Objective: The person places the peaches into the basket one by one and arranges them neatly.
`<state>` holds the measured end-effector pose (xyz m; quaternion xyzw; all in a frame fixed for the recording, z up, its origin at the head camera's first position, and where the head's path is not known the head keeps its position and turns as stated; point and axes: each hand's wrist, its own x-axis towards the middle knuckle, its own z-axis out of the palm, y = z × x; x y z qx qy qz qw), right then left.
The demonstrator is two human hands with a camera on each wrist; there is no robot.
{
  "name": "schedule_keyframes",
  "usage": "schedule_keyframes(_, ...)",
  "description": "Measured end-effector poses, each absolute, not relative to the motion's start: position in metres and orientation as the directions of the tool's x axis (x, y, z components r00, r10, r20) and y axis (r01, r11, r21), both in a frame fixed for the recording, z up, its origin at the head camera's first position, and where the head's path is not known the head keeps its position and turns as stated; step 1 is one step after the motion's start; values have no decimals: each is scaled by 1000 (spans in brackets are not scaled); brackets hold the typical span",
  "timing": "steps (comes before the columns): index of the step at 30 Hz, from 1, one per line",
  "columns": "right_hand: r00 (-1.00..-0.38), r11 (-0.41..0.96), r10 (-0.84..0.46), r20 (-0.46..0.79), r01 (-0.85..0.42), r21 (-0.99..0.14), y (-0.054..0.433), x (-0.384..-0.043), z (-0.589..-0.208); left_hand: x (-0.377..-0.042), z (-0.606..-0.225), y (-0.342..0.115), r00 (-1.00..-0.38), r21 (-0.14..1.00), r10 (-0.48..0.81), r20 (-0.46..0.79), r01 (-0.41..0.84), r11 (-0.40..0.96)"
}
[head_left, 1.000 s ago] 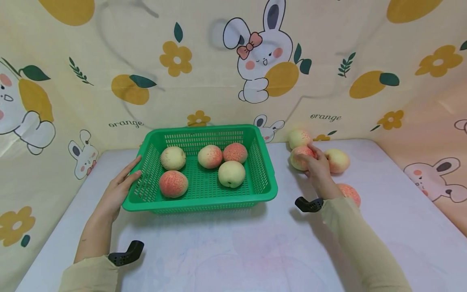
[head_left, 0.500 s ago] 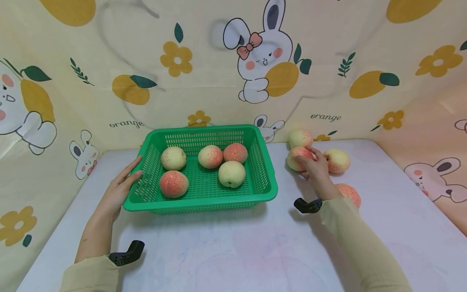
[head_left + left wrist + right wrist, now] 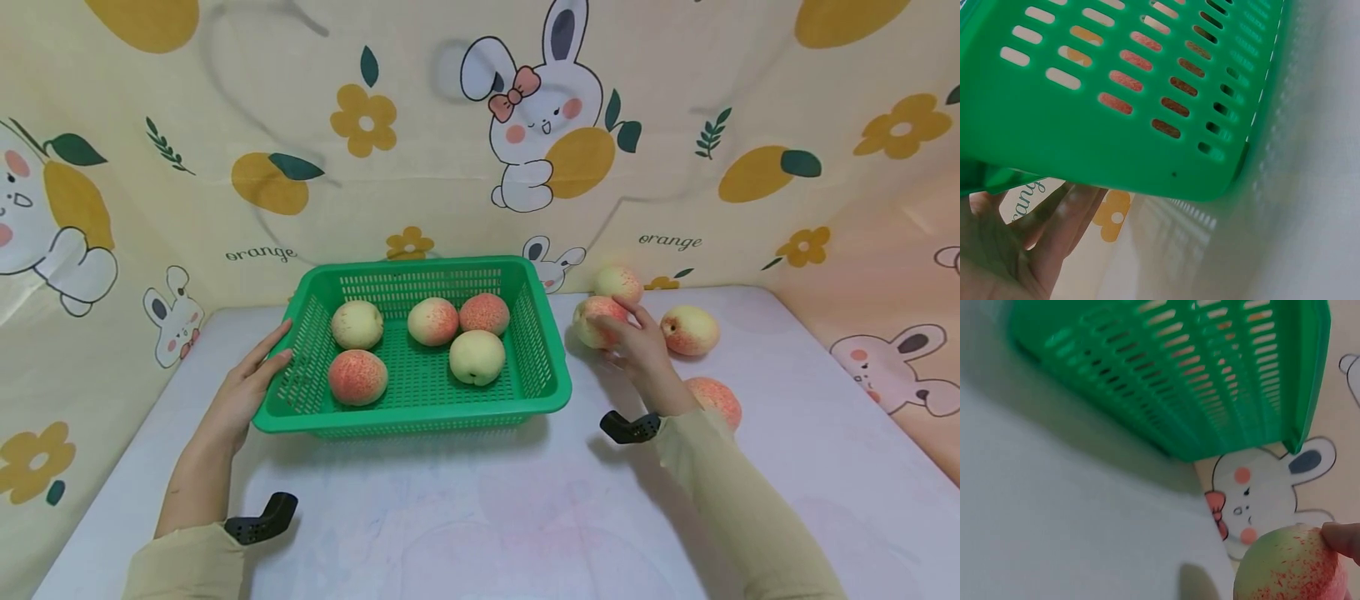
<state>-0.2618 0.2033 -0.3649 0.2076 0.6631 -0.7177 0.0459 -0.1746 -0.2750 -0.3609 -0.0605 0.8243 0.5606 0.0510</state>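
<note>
A green plastic basket (image 3: 423, 418) stands on the table with several peaches inside, among them a red-speckled peach (image 3: 357, 377) and a pale peach (image 3: 477, 357). Against the basket's left side lies my left hand (image 3: 234, 398), fingers fairly straight and touching below the rim; the left wrist view shows the hand (image 3: 1047, 237) beside the green wall. My right hand (image 3: 647, 357) grips a pale-and-red peach (image 3: 592, 323) to the right of the basket. The right wrist view shows this peach (image 3: 1294, 565) with a fingertip on it and a shadow on the table beneath.
Near the right hand are three more peaches: one behind (image 3: 618, 282), a yellowish peach (image 3: 692, 330) to the right, and a reddish peach (image 3: 716, 400) partly hidden by the right sleeve. A printed cloth (image 3: 427, 183) with rabbits hangs behind the table (image 3: 465, 525).
My right hand has moved left toward the basket with the peach, away from the yellowish one. The left hand and the basket stay in place.
</note>
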Motion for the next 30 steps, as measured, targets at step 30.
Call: schedule_keyframes(30,-971,-182,94,-219,199,-963,177,-256,-309,-175,-362,-276,-988,930,-32,-153,-155,332)
